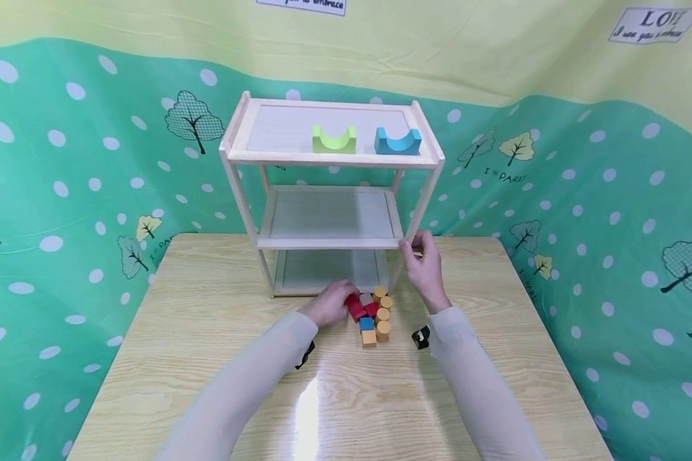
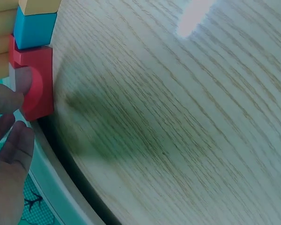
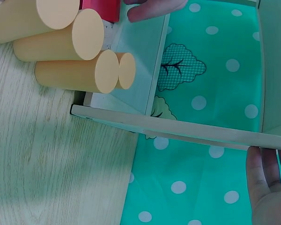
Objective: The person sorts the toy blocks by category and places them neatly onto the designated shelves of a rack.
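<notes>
A red arch block [image 1: 355,307] stands at the left side of a cluster of blocks before the wooden shelf rack [image 1: 329,244]. My left hand [image 1: 330,304] is beside it, and in the left wrist view a fingertip touches the block by its hollow; the other fingers extend past it. A grey block [image 1: 366,298] shows behind the arch. Blue [image 1: 366,323] and tan [image 1: 369,339] cubes sit nearer me, alongside several tan cylinders [image 1: 383,330]. My right hand [image 1: 424,272] holds the rack's front right post [image 3: 178,127] at middle-shelf height; its thumb is partly hidden.
On the rack's top shelf sit a green arch block [image 1: 334,142] and a blue arch block [image 1: 398,143]. Behind the wood-grain table [image 1: 207,358] hangs a dotted cloth [image 1: 81,160]. Parts of black wrist straps [image 1: 421,337] show at both sleeves.
</notes>
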Motion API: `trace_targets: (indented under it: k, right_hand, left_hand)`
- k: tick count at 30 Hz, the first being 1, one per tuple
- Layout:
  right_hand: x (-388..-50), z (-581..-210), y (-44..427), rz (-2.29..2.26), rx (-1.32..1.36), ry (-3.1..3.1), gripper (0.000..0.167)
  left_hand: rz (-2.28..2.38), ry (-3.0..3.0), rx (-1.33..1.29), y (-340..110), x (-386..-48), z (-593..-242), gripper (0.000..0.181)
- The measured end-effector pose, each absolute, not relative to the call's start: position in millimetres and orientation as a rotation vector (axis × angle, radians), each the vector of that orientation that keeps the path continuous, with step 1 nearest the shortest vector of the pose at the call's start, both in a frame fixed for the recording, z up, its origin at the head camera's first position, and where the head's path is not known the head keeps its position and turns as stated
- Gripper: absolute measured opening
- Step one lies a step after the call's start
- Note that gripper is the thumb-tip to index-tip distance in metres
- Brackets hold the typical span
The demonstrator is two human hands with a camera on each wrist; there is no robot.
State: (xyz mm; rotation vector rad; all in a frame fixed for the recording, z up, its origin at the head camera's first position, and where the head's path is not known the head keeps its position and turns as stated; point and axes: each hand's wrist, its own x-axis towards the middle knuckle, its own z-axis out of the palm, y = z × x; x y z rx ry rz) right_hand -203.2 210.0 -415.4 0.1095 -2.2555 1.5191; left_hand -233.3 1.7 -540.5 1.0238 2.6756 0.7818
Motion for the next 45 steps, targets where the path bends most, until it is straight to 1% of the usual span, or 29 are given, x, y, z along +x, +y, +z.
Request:
trace_targets:
  k: [5, 14, 23, 31, 38, 42, 45]
  right_hand:
    - [-203, -416, 210, 1.532, 0.104, -2.260, 0.019]
    - [-203, -415, 209, 1.557, 0.105, -2.253, 0.020]
    - [-202, -414, 209, 1.552, 0.103, -2.250, 0.019]
    - [-202, -414, 209, 1.547, 0.104, -2.256, 0.020]
    - [-202, -414, 208, 1.543, 0.108, -2.250, 0.019]
    - [-202, -414, 208, 1.547, 0.105, -2.255, 0.019]
    - [-201, -414, 209, 1.557, 0.102, -2.251, 0.019]
  left_hand:
    - [0.725, 2.712, 1.073, 5, -235, -545, 0.040]
    - [0.706, 2.723, 1.078, 7, -235, -547, 0.039]
    - [0.650, 2.735, 1.091, 6, -234, -546, 0.034]
    - [0.537, 2.755, 1.028, 0, -234, -550, 0.036]
    - [0.510, 2.761, 1.059, -3, -233, -551, 0.044]
    - [0.484, 2.768, 1.057, -5, -232, -551, 0.044]
    - [0.472, 2.770, 1.073, -6, -232, -550, 0.040]
